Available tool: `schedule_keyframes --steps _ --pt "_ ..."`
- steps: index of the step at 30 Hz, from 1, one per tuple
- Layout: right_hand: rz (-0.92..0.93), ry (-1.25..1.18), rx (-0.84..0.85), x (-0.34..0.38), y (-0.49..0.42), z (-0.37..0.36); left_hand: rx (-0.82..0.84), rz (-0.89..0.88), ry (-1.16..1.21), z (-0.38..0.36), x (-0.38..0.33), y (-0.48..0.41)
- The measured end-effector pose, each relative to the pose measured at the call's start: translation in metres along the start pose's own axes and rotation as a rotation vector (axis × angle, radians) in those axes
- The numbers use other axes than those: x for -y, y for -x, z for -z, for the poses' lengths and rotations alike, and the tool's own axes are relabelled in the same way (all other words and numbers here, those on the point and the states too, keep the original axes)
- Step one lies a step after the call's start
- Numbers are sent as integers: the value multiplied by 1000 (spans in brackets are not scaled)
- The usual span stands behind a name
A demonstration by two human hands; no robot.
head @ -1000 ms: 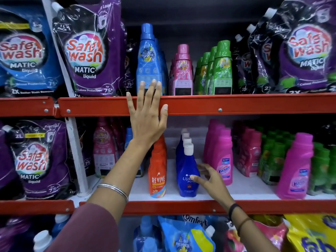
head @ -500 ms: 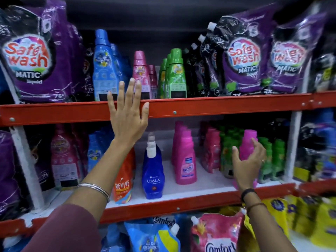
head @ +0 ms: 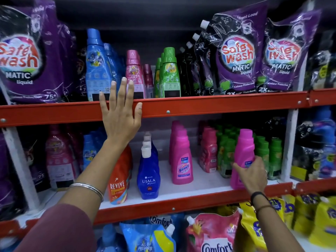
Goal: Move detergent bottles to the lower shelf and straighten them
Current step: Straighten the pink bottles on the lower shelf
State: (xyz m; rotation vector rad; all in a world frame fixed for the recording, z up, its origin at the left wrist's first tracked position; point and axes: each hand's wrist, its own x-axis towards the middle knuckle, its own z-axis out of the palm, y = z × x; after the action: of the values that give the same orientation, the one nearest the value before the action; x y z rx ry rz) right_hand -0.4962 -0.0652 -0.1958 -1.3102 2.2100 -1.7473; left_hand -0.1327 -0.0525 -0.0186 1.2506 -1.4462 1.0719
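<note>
My right hand [head: 251, 174] is wrapped around the lower body of a lone pink Vanish bottle [head: 244, 148] that stands upright at the front right of the lower shelf [head: 205, 186]. My left hand [head: 121, 113] lies flat with fingers spread against the red front rail of the upper shelf [head: 218, 106], holding nothing. On the upper shelf stand blue bottles [head: 94, 66], pink bottles [head: 133, 73] and green bottles [head: 170, 73]. A row of pink Vanish bottles [head: 181, 157] stands mid lower shelf, with white bare shelf between it and the held bottle.
On the lower shelf are an orange Revive bottle [head: 119, 179], blue Ujala bottles [head: 148, 173], packs of pink bottles [head: 209, 151] and green bottles [head: 227, 153]. Purple Safe Wash pouches [head: 238, 55] flank the upper shelf. Comfort pouches [head: 212, 233] fill the shelf below. A white upright post [head: 291, 142] bounds the right.
The view has shifted right and closer. My right hand has dropped from the pink bottle's neck to its lower body and closed round it. My left hand stays on the upper rail.
</note>
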Motion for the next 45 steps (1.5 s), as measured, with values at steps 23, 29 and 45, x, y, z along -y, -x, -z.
schedule_keyframes --steps 23,29,45 --pt "146 70 193 106 97 -65 -124 -44 -17 -12 6 0" --pt "149 130 197 104 104 -74 -160 -59 -20 -14 6 1" --pt "102 -382 283 82 104 -59 -94 -64 492 5 -41 70"
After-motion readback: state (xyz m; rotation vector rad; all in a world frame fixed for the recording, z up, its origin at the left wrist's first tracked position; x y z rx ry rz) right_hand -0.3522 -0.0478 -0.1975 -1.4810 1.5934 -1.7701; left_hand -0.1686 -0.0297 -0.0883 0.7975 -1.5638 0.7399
